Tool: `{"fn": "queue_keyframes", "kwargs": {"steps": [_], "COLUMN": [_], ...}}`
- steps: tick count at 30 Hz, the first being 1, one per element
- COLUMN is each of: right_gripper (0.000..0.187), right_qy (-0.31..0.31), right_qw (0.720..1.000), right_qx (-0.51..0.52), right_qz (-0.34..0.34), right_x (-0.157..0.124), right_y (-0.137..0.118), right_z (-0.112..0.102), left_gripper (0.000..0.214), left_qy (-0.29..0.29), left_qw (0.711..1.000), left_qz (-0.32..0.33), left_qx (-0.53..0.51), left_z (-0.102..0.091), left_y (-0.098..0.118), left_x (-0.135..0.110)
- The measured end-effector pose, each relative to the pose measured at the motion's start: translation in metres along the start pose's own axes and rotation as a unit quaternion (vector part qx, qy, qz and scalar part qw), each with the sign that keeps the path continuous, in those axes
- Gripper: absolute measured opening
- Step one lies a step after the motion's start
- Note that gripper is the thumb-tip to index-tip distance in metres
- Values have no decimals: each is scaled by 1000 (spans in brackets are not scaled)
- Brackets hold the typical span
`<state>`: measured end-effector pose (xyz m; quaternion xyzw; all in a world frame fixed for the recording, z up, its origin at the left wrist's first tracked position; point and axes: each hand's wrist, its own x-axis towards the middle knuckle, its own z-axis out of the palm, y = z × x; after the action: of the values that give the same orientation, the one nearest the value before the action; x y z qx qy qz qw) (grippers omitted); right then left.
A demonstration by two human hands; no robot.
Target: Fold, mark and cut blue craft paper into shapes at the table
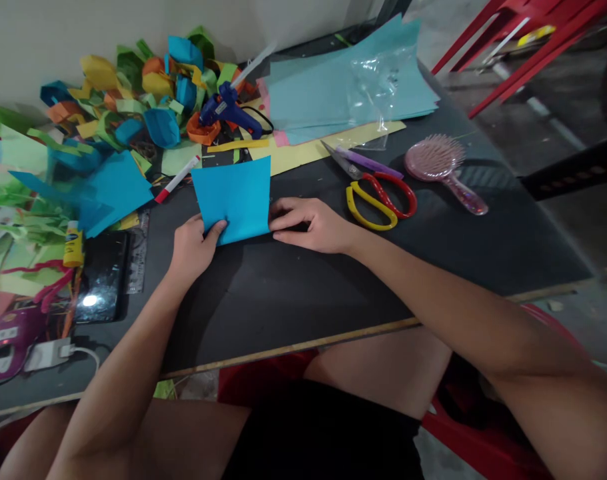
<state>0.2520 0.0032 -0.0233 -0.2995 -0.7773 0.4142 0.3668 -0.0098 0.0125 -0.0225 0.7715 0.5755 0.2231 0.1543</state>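
- The blue paper (238, 197) is sitting over the table (293, 293).
- The left hand (193, 245) is clamping fingers on it at seven o'clock.
- The right hand (316, 227) is touching four o'clock; I cannot tell if fingers are pinching.

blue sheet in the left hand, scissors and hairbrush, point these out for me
Held blue sheet (237, 199): head view, middle of its face
Scissors (353, 171): head view, base of the blades near the handles
Hairbrush (436, 158): head view, bristled end
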Motion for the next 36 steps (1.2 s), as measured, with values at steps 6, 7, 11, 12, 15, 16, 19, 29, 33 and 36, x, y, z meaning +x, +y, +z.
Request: {"fn": "queue_keyframes", "kwargs": {"steps": [6, 7, 11, 12, 15, 16, 19, 29, 33, 36], "right_gripper": [43, 51, 74, 77, 82, 82, 85, 85, 84, 86], "right_qy": [75, 80, 91, 92, 85, 84, 90, 73, 48, 37], "right_qw": [995, 993, 991, 991, 990, 990, 988, 989, 992, 993], "right_qx": [1, 0, -1, -2, -2, -1, 19, -41, -72, -75], "right_qz": [68, 82, 99, 102, 113, 117, 126, 125, 90, 82], "right_x": [-3, -4, -4, -3, -2, -2, -3, -6, -9, -10], "right_y": [-8, -9, -13, -14, -16, -16, -15, -7, -3, 1], "right_z": [5, 5, 5, 5, 5, 6, 7, 5, 5, 5], "left_gripper": [46, 46, 47, 47, 46, 46, 45, 26, 15, 22], "left_qy": [22, 26, 33, 34, 38, 40, 69, -176, -267, -273], "left_qw": [1000, 999, 999, 999, 999, 998, 996, 920, 900, 907], "left_qz": [6, 7, 2, -1, -4, -2, -11, 195, 198, 202], "left_qx": [19, 23, 28, 29, 39, 42, 48, -292, -283, -250], "left_z": [2, 2, 2, 2, 3, 3, 4, -21, -26, -25], "left_y": [1, 1, 2, 2, 3, 3, 0, -5, -3, -4], "left_x": [0, -1, -2, -1, -1, 0, -2, -6, -1, -1]}}
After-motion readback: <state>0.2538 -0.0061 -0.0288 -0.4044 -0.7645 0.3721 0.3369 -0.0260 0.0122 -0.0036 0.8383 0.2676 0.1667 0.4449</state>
